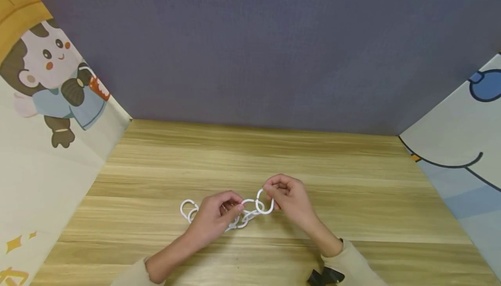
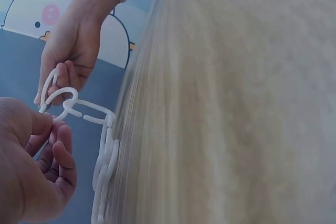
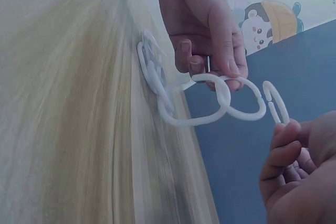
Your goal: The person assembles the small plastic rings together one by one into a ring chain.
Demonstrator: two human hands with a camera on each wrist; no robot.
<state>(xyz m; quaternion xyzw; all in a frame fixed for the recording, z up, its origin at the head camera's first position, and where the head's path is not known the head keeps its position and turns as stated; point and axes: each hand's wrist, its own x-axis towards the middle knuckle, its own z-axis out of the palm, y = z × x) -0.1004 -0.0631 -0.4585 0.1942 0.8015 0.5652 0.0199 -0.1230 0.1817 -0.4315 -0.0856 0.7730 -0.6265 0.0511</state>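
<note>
Near the table's front, my left hand [image 1: 213, 217] pinches a white plastic C-shaped link [image 3: 245, 117] at the end of a chain between thumb and fingers. More linked white rings [image 2: 107, 156] trail from it onto the table; my left hand hides part of them in the head view. To its right, my right hand [image 1: 291, 200] pinches another white link [image 1: 265, 213] at its upper edge. A small gap in this link [image 3: 270, 101] faces the chain's end link. The two overlap in the head view; whether they are hooked together I cannot tell.
The wood-grain table [image 1: 274, 155] runs back to a dark grey-blue panel [image 1: 250, 51]. Cartoon-printed side panels stand at the left [image 1: 58, 155] and right [image 1: 446, 147]. A black strap [image 1: 326, 276] hangs by the right sleeve.
</note>
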